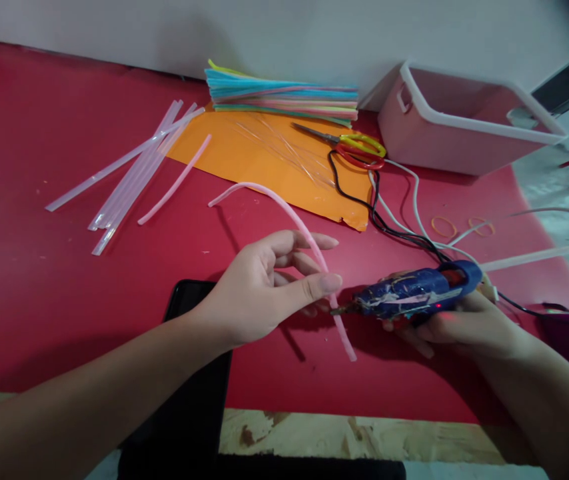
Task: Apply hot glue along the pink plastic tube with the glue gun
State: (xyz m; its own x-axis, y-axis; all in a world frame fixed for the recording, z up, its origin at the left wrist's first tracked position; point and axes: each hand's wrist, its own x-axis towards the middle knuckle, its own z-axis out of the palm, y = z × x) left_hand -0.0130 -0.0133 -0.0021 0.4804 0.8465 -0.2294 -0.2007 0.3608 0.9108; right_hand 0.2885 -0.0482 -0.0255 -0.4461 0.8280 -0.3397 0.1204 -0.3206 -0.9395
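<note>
Between thumb and fingers, my left hand (264, 287) pinches a long curved pink pipe cleaner (284, 207). Its lower end hangs below my thumb. My right hand (469, 327) is wrapped round a dark blue glue gun (409, 293) with dried glue strands on its body and a small red light. The gun's nozzle (343, 309) points left and meets the pipe cleaner just under my left thumb; whether glue is coming out cannot be made out. A clear glue stick (527, 259) sticks out of the gun's back. A shorter pink pipe cleaner (174, 180) lies to the left.
Several glue sticks (134, 167) lie at left on the red table (64, 287). Behind are a bundle of coloured pipe cleaners (284, 93), an orange envelope (264, 160), scissors (354, 147) and a pink bin (444, 127). Cables (394, 227) run at right; a black phone (189, 393) lies under my left arm.
</note>
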